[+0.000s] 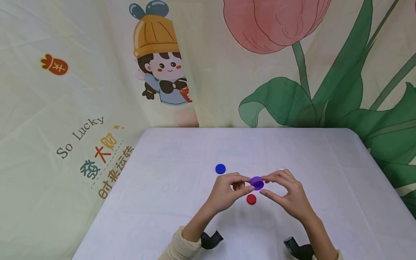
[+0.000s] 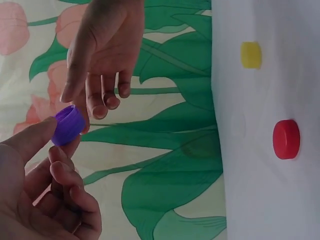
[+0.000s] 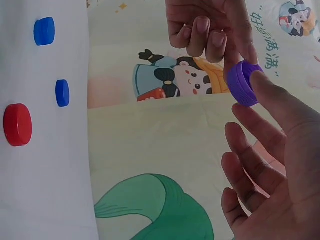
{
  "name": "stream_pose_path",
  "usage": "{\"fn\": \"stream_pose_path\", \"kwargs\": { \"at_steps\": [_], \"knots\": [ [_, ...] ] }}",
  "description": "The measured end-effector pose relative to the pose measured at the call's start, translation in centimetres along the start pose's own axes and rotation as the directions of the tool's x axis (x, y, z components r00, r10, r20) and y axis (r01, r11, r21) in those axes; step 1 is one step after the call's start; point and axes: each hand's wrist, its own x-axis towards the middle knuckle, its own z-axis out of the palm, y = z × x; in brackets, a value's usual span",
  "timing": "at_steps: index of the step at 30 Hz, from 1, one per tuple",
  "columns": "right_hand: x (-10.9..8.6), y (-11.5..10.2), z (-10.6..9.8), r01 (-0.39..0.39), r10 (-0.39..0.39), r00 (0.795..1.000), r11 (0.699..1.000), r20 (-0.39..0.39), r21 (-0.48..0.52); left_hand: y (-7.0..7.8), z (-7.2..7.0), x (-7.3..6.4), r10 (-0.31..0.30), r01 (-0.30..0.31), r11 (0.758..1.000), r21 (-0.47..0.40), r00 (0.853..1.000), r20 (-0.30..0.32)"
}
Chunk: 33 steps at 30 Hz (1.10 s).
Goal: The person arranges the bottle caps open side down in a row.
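Between the two hands a purple bottle cap (image 1: 256, 183) is held up above the table, its hollow side partly showing. My left hand (image 1: 229, 191) pinches it between thumb and index finger. Its other fingers curl loosely in the left wrist view. My right hand (image 1: 290, 196) reaches to the cap's other side with thumb and index finger spread around it. The right fingertips are at the cap's edge; whether they touch it is hard to tell. Below the hands lies a red bottle cap (image 1: 251, 199) on the table. Farther back is a blue bottle cap (image 1: 220, 168).
A white-covered table (image 1: 175, 151) stands before a printed cloth backdrop (image 1: 214, 72). The left wrist view shows a yellow cap (image 2: 251, 55) on the table. Two blue caps appear in the right wrist view, the larger-looking blue cap (image 3: 44, 31) and the narrower blue cap (image 3: 62, 93).
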Motion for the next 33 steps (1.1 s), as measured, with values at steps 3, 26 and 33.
{"fn": "stream_pose_path", "kwargs": {
  "at_steps": [3,26,33],
  "knots": [
    [-0.1,0.1,0.1,-0.011,0.011,1.000,1.000,0.005,0.007,-0.1,0.1,0.0,0.121,-0.119,0.989,0.085,0.993,-0.012],
    [0.7,-3.6,-0.8,-0.025,0.026,1.000,0.999,-0.014,0.046,-0.8,0.2,0.1,0.491,-0.457,0.779,0.429,0.870,0.034],
    [0.4,-1.9,-0.3,-0.061,0.060,0.998,0.996,0.010,0.062,-1.2,0.5,0.2,0.409,-0.381,0.873,0.305,0.912,-0.032]
  ]
}}
